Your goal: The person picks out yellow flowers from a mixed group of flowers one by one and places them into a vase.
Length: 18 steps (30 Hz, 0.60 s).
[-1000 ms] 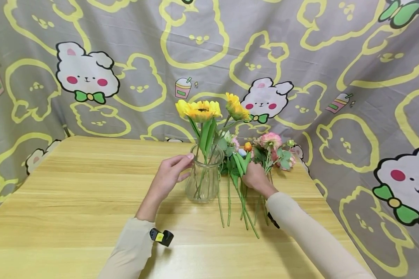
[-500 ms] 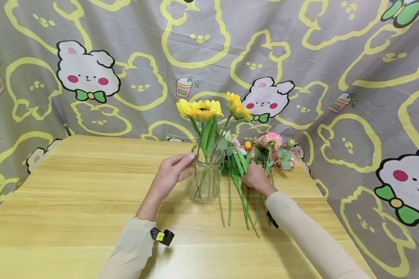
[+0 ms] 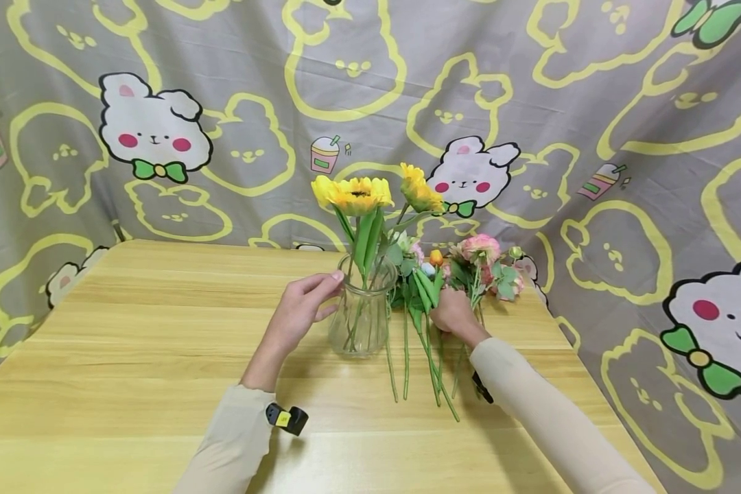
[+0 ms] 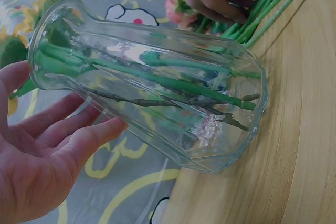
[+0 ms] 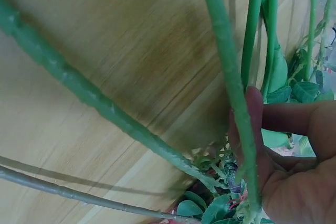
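A clear glass vase (image 3: 359, 322) stands upright on the table, holding yellow flowers (image 3: 358, 195) whose stems show through the glass. My left hand (image 3: 299, 305) touches the vase's left side near the rim, its fingers extended along the glass in the left wrist view. To the right of the vase, my right hand (image 3: 453, 312) reaches down among loose artificial flowers. Its fingers pinch a green tulip stem (image 5: 253, 40), though the fingertips are partly hidden. An orange tulip head (image 3: 436, 257) shows just above that hand, beside green leaves (image 3: 425, 288).
Pink flowers (image 3: 478, 248) lie at the table's back right, past my right hand. Several stems (image 3: 405, 363) point toward the front of the wooden table (image 3: 160, 357). A patterned curtain (image 3: 253, 68) hangs close behind and to the right.
The orange tulip head has shifted slightly left, and a stem beneath my right hand has moved a little. My left hand and the vase stay in place.
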Each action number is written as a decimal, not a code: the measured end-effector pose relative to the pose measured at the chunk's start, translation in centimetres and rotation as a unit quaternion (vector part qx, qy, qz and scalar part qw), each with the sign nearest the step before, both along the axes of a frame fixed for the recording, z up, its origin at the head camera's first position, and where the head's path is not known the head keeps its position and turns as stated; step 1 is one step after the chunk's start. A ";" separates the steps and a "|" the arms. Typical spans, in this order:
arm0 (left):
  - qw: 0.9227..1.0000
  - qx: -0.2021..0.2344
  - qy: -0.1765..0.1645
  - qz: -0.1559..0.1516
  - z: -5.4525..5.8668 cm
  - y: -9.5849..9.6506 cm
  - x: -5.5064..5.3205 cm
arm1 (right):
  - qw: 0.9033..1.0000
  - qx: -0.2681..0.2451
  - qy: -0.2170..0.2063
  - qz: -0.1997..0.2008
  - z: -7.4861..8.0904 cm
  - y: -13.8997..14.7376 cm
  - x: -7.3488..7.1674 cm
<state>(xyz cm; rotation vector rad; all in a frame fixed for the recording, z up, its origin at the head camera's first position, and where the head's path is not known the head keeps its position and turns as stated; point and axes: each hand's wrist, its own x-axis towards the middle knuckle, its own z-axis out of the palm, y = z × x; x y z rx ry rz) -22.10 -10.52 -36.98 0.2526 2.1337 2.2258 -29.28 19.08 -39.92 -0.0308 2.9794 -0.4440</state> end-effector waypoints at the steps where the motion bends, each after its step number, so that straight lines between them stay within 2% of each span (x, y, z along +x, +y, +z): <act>1: 1.000 0.000 0.000 0.000 0.0 0.0 0.0 | 1.000 -0.002 0.007 -0.001 0.0 0.0 0.0; 6: 1.000 -0.002 0.002 -0.001 0.0 0.0 0.0 | 0.999 -0.023 0.034 -0.004 0.5 0.3 0.1; 12: 1.000 0.000 -0.001 -0.003 -0.1 0.0 0.0 | 0.997 -0.053 0.059 -0.010 1.7 0.1 0.5; 18: 1.000 -0.001 -0.001 -0.002 -0.1 -0.1 0.0 | 0.991 -0.103 0.080 -0.017 2.7 0.1 0.8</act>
